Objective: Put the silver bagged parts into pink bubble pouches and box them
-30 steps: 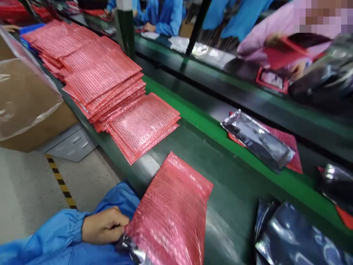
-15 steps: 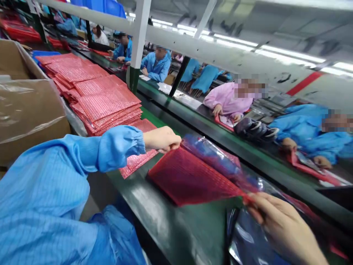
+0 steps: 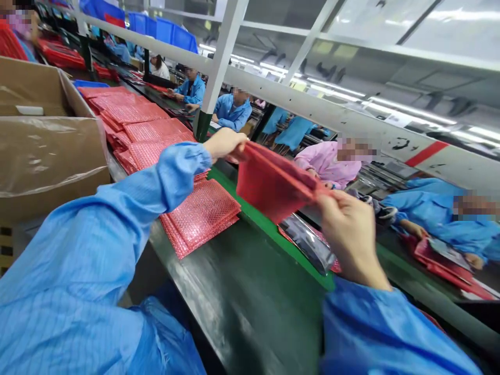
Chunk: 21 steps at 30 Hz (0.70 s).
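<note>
Between my two hands a red bubble-wrap bag (image 3: 269, 185) is stretched, lifted above the green work surface (image 3: 242, 281). My left hand (image 3: 226, 144) is closed on its upper left corner. At the other end my right hand (image 3: 347, 224) pinches the upper right corner. Just below my left forearm lies a small pile of red bubble-wrap bags (image 3: 205, 213). Under the held bag, a dark item in clear plastic (image 3: 307, 242) rests on red wrap. Whether anything is inside the held bag I cannot tell.
Tall stacks of red bubble-wrap bags (image 3: 144, 125) stand on the left beside a cardboard box (image 3: 50, 156). A white post (image 3: 222, 57) and a slanted rail (image 3: 297, 83) cross ahead. Across the line, people in blue and pink (image 3: 324, 161) handle items.
Both hands have risen with the red bag, and my right hand has come closer to my left. The bag now hangs higher, clear of the surface. The view has also shifted.
</note>
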Each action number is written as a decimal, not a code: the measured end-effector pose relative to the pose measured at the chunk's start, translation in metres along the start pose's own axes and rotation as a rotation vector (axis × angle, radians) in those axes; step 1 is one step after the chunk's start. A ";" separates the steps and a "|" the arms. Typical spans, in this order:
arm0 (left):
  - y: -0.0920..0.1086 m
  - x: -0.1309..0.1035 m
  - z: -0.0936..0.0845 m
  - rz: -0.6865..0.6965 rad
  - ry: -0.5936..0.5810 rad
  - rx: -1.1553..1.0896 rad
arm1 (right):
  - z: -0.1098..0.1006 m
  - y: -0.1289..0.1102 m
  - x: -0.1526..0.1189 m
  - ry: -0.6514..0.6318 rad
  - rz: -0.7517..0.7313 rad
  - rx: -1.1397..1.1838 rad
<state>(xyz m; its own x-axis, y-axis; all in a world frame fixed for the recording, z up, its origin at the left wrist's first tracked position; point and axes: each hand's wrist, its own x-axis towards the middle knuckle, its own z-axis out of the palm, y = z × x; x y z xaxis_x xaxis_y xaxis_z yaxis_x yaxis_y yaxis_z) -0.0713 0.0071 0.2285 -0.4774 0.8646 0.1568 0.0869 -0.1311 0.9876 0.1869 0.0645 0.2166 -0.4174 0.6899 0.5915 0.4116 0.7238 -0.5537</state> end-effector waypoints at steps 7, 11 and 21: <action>-0.130 -0.099 -0.071 -0.346 0.486 -0.138 | 0.138 0.021 -0.089 -0.433 -0.265 0.081; -0.179 -0.136 -0.092 -0.523 0.546 -0.194 | 0.188 0.019 -0.135 -0.550 -0.301 0.200; -0.196 -0.118 -0.086 -0.401 0.676 -0.066 | 0.141 0.109 -0.145 -0.492 0.151 0.123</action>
<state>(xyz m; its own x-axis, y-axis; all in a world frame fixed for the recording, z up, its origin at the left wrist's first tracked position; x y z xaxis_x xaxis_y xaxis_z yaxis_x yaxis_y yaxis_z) -0.1073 -0.1104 0.0175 -0.8911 0.3725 -0.2591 -0.2466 0.0817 0.9657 0.1780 0.0455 -0.0122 -0.7039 0.6893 0.1711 0.4110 0.5918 -0.6934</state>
